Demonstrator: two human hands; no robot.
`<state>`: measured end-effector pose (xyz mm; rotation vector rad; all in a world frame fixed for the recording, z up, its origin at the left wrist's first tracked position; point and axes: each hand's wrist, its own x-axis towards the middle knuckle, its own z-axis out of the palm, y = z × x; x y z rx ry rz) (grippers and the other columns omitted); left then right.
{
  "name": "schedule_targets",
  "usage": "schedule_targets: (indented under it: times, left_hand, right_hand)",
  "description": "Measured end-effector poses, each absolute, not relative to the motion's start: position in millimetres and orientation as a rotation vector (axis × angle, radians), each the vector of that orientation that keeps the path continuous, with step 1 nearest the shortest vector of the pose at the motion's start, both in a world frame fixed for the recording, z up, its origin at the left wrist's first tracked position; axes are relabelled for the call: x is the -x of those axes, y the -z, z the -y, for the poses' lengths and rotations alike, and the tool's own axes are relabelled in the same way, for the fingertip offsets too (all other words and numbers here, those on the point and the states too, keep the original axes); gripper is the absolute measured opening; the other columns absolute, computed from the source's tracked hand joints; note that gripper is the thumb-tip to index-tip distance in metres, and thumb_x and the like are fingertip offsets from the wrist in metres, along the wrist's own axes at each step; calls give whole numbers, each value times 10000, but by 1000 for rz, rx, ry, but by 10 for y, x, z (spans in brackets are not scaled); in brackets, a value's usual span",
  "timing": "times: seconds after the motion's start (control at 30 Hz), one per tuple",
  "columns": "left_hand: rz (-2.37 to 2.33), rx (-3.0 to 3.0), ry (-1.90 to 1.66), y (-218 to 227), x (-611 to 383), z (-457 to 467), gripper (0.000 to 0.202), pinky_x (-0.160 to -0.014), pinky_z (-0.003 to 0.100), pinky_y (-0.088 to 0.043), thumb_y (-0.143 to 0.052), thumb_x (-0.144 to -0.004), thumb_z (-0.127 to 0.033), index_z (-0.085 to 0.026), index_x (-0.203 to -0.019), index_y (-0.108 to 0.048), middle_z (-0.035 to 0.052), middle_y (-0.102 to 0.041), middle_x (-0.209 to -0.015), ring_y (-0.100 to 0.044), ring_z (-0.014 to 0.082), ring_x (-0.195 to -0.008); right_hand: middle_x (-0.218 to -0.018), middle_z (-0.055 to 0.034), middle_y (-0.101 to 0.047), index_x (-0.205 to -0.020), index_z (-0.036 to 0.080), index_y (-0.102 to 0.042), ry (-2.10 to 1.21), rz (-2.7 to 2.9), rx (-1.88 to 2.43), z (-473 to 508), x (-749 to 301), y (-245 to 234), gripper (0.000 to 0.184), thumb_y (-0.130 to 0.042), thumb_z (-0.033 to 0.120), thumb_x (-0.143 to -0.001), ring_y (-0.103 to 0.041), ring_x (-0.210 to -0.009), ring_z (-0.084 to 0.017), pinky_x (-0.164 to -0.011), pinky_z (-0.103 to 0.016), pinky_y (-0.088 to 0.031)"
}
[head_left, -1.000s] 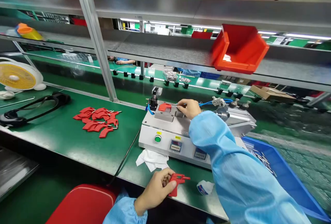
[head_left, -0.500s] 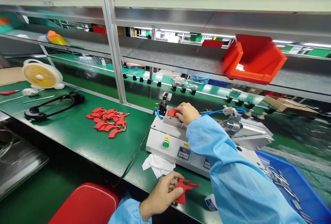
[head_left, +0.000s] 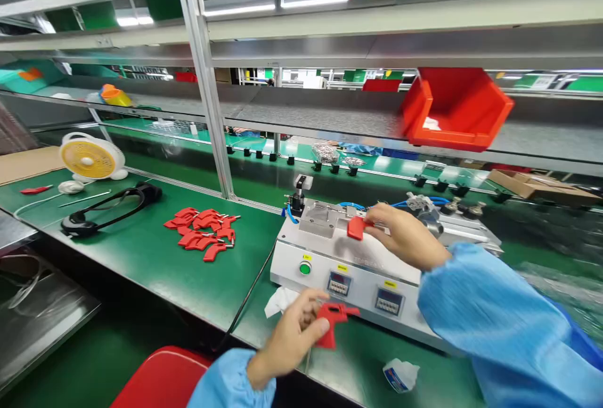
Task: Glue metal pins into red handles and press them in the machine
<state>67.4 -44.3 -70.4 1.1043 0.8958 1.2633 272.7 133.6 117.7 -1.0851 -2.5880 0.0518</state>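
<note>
My left hand (head_left: 293,340), in front of the machine, pinches a flat red pistol-shaped plastic part (head_left: 328,331) between thumb and fingers. My right hand (head_left: 402,235) is closed on a red plastic handle piece (head_left: 357,228), held above the top of a white bench machine (head_left: 377,263). Just left of that piece, the metal fixture block (head_left: 319,220) on the machine has no red piece in it. Several red handle pieces (head_left: 198,241) with metal pins lie in a loose group on the green bench (head_left: 155,251), left of the machine.
A white cloth (head_left: 279,301) lies at the machine's front, a small white container (head_left: 400,375) nearer me. Further left are a black headband-like item (head_left: 113,207) and a yellow-white fan (head_left: 89,157). A red bin (head_left: 452,138) sits on the shelf; a red stool (head_left: 160,376) stands below.
My right hand has lifted the red handle piece out of the fixture block and moved right with it. My left hand keeps the pistol-shaped part, slightly higher in view. The camera has tilted up.
</note>
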Motion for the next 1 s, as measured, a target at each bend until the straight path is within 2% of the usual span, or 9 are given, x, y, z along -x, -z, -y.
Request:
schedule_targets:
  times: [0.03,0.1,0.2,0.37,0.53,0.63,0.77,0.9,1.0]
  left_hand:
    - [-931,-1184,-1309,556,-572,329,488,-814,260,-540,-692,-944,-468,-181,-1324,-588,91,-689,-1086,-661,162,-907]
    - [-1053,-1350,-1449,225,-378,2,375,-833,264,-538,-617,-989,-390,-183,-1300,-595,101,-690,-1169,-667,172,-956]
    - [-1357,-1640,-1517,-258,-194,-600,301,-821,282,-536,-510,-1021,-276,-173,-1292,-592,89,-703,-1134,-666,170,-891]
    - [-1845,-2125,-888,-714,-217,-1222,316,-1018,342,-499,-433,-1050,-174,-164,-1301,-625,107,-684,-1236,-645,233,-1165]
    - [-1993,-2176,-632,-783,-297,-1228,293,-938,432,-531,-448,-1058,-241,-148,-1205,-684,154,-633,-1212,-677,302,-1072]
    - [-2034,-2236,-531,-785,-303,-1193,318,-919,417,-539,-435,-1061,-241,-172,-1259,-673,138,-589,-1307,-677,290,-1078]
    - [-1946,-2360,-448,-743,-209,-1143,364,-982,375,-518,-382,-1076,-260,-178,-1234,-699,110,-619,-1306,-641,267,-1166]
    - [-1766,-2609,-687,-594,-75,-890,373,-1017,382,-494,-399,-1053,-314,-143,-1166,-711,123,-669,-1242,-628,270,-1147]
    - [-1697,-2753,-1098,-347,-12,-538,314,-880,343,-496,-449,-1058,-389,-174,-1020,-675,72,-690,-1016,-639,233,-965]
  right_hand:
    - [-1001,-92,-695,-918,194,-679,-65,2612,1127,-1234,-2871,-1117,217,-509,322,-962,-662,-862,-212,-765,-334,-511]
    - [-1016,-99,-706,-916,196,-674,-72,2637,1227,-1068,-3101,-975,223,-485,304,-962,-674,-866,-220,-756,-342,-520]
    - [-1051,-119,-708,-933,187,-675,-61,2618,1371,-939,-3280,-784,247,-455,295,-967,-685,-905,-241,-780,-370,-545]
    - [-1059,-125,-711,-1005,181,-679,-16,2517,1469,-882,-3312,-651,274,-437,309,-986,-695,-947,-253,-823,-391,-571]
    - [-1110,-115,-713,-1047,201,-679,59,2445,1396,-752,-3366,-629,236,-479,305,-978,-701,-1009,-266,-829,-400,-582]
    - [-1123,-114,-719,-1063,221,-680,61,2359,1286,-566,-3456,-643,241,-492,357,-1001,-702,-1036,-258,-867,-396,-586]
    - [-1126,-102,-726,-1104,238,-679,6,2142,1237,-149,-3599,-583,232,-526,387,-1016,-696,-1081,-239,-971,-392,-571]
    - [-1120,-127,-709,-1140,199,-679,42,1763,1437,318,-3634,-227,248,-499,324,-1025,-673,-1098,-240,-1005,-405,-554]
    - [-1139,-141,-695,-1213,178,-682,-25,1633,1591,521,-3600,183,310,-476,315,-1025,-664,-1088,-245,-988,-407,-554]
